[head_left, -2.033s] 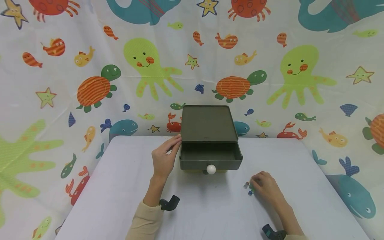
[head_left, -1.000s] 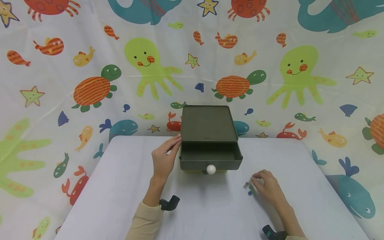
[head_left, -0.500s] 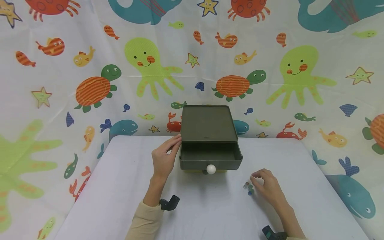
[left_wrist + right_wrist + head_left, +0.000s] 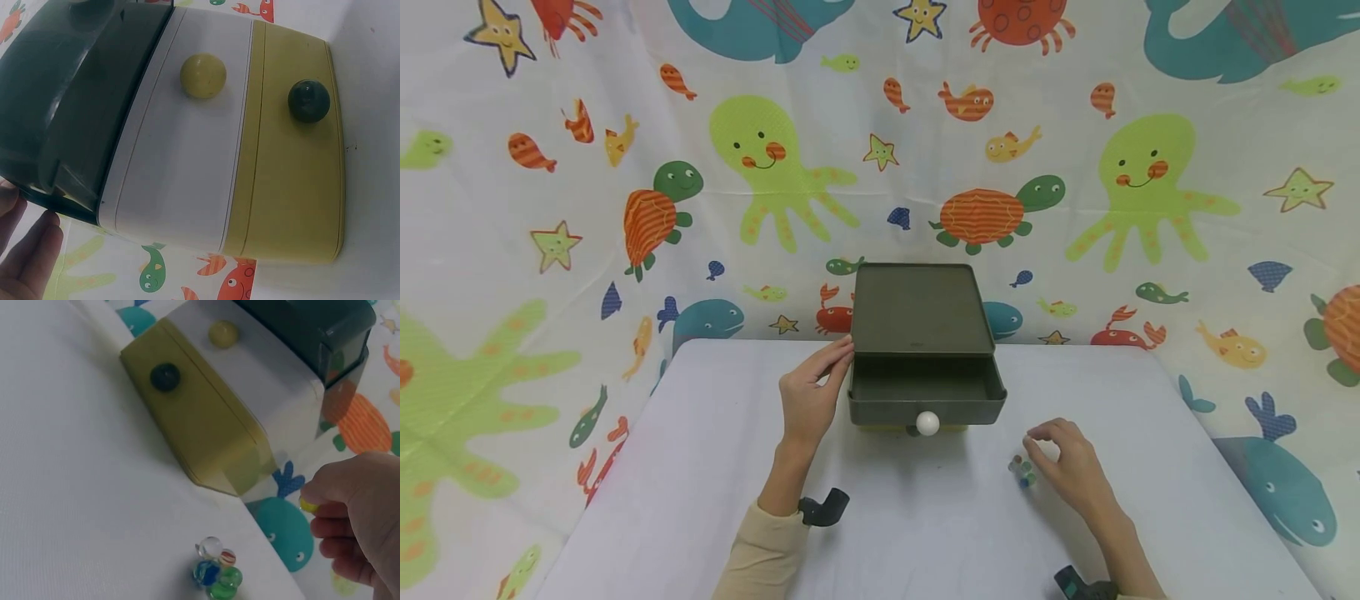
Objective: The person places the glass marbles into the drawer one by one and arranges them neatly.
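Sea-creature cloth (image 4: 550, 167) hangs behind the white counter (image 4: 700, 467); on it stands a drawer box (image 4: 917, 333) with its dark top drawer (image 4: 925, 392) pulled out; the left hand (image 4: 808, 396) rests straight-fingered against the box's left side; the right hand (image 4: 1063, 467) pinches a yellow marble (image 4: 307, 504), just beside the marble cluster (image 4: 1021, 472) lying right of the box.

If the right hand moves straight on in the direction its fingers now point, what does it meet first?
Probably the marbles. The right hand points left across the table, and the small cluster lies just past its fingertips. It already pinches a yellow marble. Depth is unclear, so it might pass just above them.
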